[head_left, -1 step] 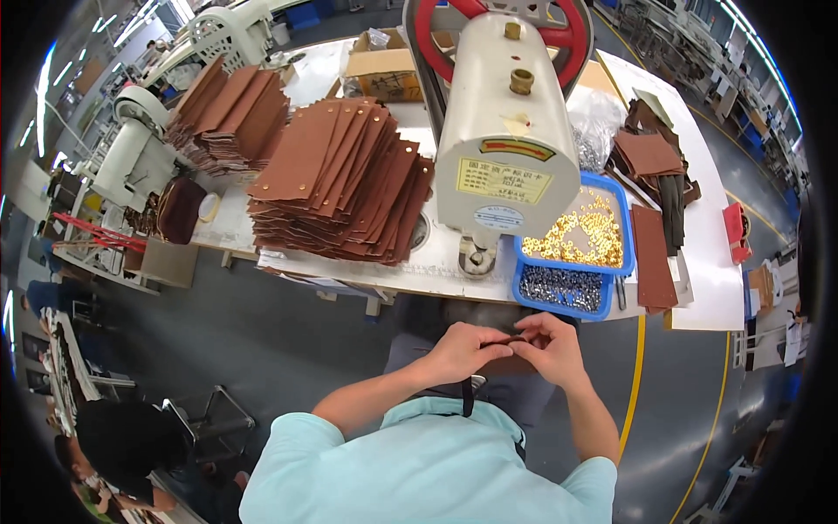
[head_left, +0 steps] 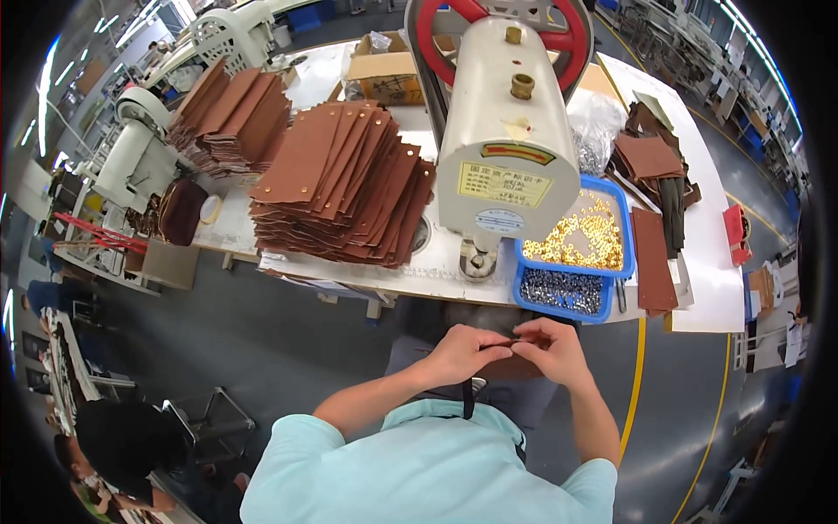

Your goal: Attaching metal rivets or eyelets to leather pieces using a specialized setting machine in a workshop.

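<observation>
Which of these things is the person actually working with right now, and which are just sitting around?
In use:
- left hand and right hand, pinching a small brown piece
- nearest: cream press machine, blue tray of gold and silver fittings

Lying about:
- stacks of brown leather pieces
- cardboard box
- sewing machine

Nothing has moved: both hands (head_left: 511, 349) still pinch the small dark piece (head_left: 517, 338) together.

Leather-goods factory floor, riveting press (head_left: 508, 140), stacked brown leather pieces (head_left: 336, 183), trays of metal rivets (head_left: 576, 253)
</observation>
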Motion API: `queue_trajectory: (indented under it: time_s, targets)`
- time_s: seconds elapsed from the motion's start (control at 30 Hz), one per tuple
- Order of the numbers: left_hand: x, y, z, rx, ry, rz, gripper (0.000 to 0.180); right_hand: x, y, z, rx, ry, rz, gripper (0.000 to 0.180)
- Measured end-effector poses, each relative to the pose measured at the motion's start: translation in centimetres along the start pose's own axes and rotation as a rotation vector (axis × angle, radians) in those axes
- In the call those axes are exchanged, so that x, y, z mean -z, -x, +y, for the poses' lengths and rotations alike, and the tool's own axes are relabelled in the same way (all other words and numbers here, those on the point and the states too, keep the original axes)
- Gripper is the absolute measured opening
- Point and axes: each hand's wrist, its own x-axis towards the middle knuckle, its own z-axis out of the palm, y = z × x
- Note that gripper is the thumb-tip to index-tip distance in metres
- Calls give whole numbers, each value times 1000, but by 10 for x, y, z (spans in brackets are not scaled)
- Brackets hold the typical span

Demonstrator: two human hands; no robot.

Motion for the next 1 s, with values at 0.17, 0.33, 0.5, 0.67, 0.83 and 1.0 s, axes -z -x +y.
queue_trajectory:
  time_s: [0.17, 0.33, 0.5, 0.67, 0.83, 1.0]
  targets:
    - [-3, 6, -9, -144, 21, 62, 28, 38, -28, 30, 333, 619, 413, 12]
    - [-4, 3, -8, -114, -20, 17, 29, 50, -41, 56, 269, 888, 389, 15]
    - [-6, 3, -10, -99, 2, 39, 27, 57, -56, 58, 146, 980, 339, 15]
    - [-7, 2, -4, -39, 25, 35, 24, 61, -66, 69, 184, 957, 348, 10]
    - [-10, 0, -10, 5, 51, 34, 25, 57, -59, 67, 216, 923, 399, 6]
    - [-14, -2, -15, -89, 214, 84, 22, 36, -35, 27, 182, 369, 406, 10]
